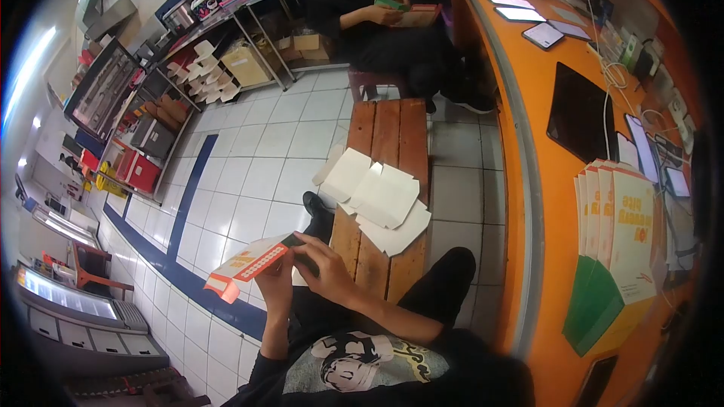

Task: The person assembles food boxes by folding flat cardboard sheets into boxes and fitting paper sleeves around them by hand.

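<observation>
Both of my hands are at a partly folded printed box (253,260), held low in front of my body. My left hand (276,280) grips it from below, fingers wrapped round its near end. With closed fingers, my right hand (323,265) pinches the same end, where a dark green part shows. The box has a red border with a row of white marks, and a red flap hangs at its far left end. Flat white box blanks (385,194) lie overlapping on the wooden bench (386,132) beyond my hands.
A seated person (377,15) holds a green and red box beyond the bench. On the orange counter (520,90) at right are phones, a dark tablet (579,113), cables and a fanned stack of printed boxes (630,234). Shelves with a red cooler (138,173) stand at left.
</observation>
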The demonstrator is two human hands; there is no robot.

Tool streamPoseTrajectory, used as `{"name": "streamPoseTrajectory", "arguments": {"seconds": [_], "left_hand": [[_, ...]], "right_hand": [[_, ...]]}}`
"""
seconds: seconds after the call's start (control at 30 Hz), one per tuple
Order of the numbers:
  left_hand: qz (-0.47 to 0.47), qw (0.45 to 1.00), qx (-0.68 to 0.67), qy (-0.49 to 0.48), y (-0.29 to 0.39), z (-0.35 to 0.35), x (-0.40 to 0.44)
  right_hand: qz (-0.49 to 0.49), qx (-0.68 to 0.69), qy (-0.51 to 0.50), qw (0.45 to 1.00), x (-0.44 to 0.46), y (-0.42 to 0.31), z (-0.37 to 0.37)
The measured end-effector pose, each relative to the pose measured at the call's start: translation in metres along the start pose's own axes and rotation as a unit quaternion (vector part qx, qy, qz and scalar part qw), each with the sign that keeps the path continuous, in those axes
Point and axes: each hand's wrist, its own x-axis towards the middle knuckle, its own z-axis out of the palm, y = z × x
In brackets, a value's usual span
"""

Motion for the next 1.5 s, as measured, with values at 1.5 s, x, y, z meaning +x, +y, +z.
{"name": "streamPoseTrajectory", "arguments": {"seconds": [1.5], "left_hand": [[0.014,0.993,0.085,0.086,-0.02,-0.024,0.036]], "right_hand": [[0.027,0.028,0.071,0.997,0.078,0.003,-0.088]]}}
